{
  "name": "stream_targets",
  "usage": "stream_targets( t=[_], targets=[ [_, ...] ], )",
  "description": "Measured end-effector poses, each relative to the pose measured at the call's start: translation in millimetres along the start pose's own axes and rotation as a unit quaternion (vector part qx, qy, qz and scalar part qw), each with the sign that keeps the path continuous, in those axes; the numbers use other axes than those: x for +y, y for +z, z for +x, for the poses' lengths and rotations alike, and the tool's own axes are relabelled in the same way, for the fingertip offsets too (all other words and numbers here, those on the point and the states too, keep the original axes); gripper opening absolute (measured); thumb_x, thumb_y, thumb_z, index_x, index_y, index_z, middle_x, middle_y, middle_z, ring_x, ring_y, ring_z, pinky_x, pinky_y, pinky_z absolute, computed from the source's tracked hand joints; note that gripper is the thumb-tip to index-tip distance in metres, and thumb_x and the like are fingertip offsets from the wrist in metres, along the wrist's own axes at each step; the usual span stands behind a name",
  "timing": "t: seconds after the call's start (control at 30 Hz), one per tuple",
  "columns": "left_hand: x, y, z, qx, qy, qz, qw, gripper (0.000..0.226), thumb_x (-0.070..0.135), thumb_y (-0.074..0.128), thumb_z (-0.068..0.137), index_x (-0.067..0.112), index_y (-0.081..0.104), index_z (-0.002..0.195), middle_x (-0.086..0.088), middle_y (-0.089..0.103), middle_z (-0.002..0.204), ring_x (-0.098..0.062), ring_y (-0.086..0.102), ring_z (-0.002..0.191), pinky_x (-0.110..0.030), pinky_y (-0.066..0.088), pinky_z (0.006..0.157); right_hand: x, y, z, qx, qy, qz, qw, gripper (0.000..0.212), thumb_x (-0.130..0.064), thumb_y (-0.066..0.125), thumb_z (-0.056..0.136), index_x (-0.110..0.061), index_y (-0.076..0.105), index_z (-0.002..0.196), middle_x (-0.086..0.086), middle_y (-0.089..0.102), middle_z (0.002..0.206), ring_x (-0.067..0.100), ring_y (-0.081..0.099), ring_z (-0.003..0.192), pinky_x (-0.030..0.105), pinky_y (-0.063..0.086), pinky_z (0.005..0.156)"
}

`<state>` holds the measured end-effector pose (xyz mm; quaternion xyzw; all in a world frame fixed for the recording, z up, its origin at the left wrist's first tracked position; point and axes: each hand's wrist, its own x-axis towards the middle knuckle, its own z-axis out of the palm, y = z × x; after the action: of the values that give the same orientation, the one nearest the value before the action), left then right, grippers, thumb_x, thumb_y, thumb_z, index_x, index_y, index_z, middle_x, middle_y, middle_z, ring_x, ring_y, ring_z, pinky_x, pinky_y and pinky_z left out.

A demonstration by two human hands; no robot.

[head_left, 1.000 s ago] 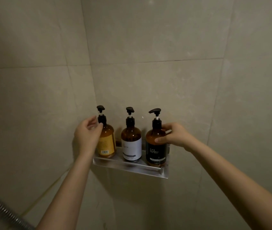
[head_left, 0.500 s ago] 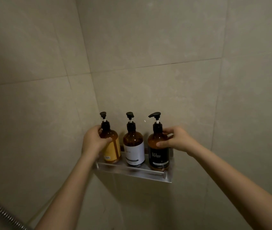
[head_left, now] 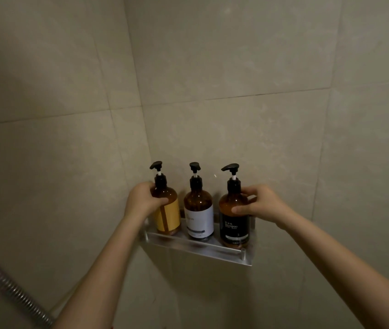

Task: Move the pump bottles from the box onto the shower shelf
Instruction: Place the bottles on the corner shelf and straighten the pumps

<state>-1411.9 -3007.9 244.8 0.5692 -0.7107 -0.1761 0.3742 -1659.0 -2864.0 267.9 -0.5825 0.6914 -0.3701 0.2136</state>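
Item one: shower shelf point(head_left: 188, 248), a metal tray with a low front rail, fixed to beige wall tiles point(head_left: 236, 55) beside the corner where two walls meet. I count three amber pump bottles standing upright on it in a row, close beside one another, each with a black pump head.

Item two: yellow-label bottle point(head_left: 168, 216), leftmost on the shelf. My left hand point(head_left: 141, 203) is wrapped around its shoulder and upper body, thumb across the front, fingers behind. The pump nozzle points left.

Item three: white-label bottle point(head_left: 199, 216), middle position. Neither hand touches it. Its label text is too small for me to read.

Item four: black-label bottle point(head_left: 233, 224), rightmost, marked SHAMPOO on the label. My right hand point(head_left: 262, 205) grips its shoulder from the right side, thumb on the front of the amber glass, fingers curled round the neck side. The pump nozzle points left.

Item five: shower hose point(head_left: 10, 288), ribbed metal, crossing the lower left corner of the view on a diagonal, well apart from the shelf.

Item six: both forearms, bare, reaching up from the bottom of the view toward the shelf. The box is outside what I can see.
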Motion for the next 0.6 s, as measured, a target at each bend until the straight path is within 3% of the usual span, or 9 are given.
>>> stream_targets(
  t=[0.1, 0.23, 0.33, 0.47, 0.6],
  targets=[
    [-2, -5, 1, -0.032, -0.003, -0.032, 0.999, 0.056, 0.016, 0.076, 0.072, 0.011, 0.057, 0.124, -0.010, 0.062, 0.124, -0.025, 0.058, 0.112, -0.027, 0.042, 0.076, -1, -1, 1, -0.003, 0.003, -0.001, 1.000, 0.053, -0.017, 0.075, 0.075, -0.013, 0.058, 0.125, 0.008, 0.063, 0.119, 0.021, 0.059, 0.102, 0.034, 0.049, 0.089],
    [-5, -3, -7, -0.008, 0.038, -0.025, 0.999, 0.066, 0.037, 0.079, 0.065, 0.015, 0.058, 0.123, -0.005, 0.063, 0.120, -0.023, 0.059, 0.107, -0.030, 0.048, 0.079, -1, -1, 1, -0.004, 0.009, -0.016, 1.000, 0.054, -0.018, 0.075, 0.075, -0.012, 0.056, 0.126, 0.008, 0.062, 0.121, 0.024, 0.058, 0.108, 0.038, 0.048, 0.093],
    [-6, -2, -10, 0.026, 0.056, 0.015, 0.998, 0.060, 0.042, 0.078, 0.065, 0.018, 0.061, 0.117, -0.003, 0.063, 0.111, -0.021, 0.060, 0.099, -0.036, 0.053, 0.081, -1, -1, 1, -0.003, 0.009, -0.014, 1.000, 0.053, -0.018, 0.075, 0.075, -0.012, 0.057, 0.125, 0.008, 0.063, 0.120, 0.023, 0.059, 0.107, 0.039, 0.049, 0.094],
    [-4, -4, -4, -0.005, 0.053, 0.014, 0.998, 0.046, 0.030, 0.078, 0.069, 0.018, 0.064, 0.111, 0.002, 0.064, 0.101, -0.019, 0.061, 0.099, -0.026, 0.047, 0.068, 1, 0, 3, 0.003, 0.009, -0.014, 1.000, 0.053, -0.018, 0.076, 0.075, -0.013, 0.057, 0.125, 0.007, 0.062, 0.121, 0.022, 0.059, 0.104, 0.036, 0.049, 0.089],
    [0, -8, 6, -0.063, 0.042, 0.019, 0.997, 0.057, 0.016, 0.077, 0.071, 0.013, 0.058, 0.124, -0.006, 0.063, 0.123, -0.022, 0.057, 0.115, -0.031, 0.046, 0.087, 3, 2, 5, 0.004, 0.005, -0.020, 1.000, 0.051, -0.019, 0.076, 0.075, -0.014, 0.059, 0.123, 0.006, 0.063, 0.119, 0.015, 0.055, 0.094, 0.031, 0.048, 0.084]
  ],
)
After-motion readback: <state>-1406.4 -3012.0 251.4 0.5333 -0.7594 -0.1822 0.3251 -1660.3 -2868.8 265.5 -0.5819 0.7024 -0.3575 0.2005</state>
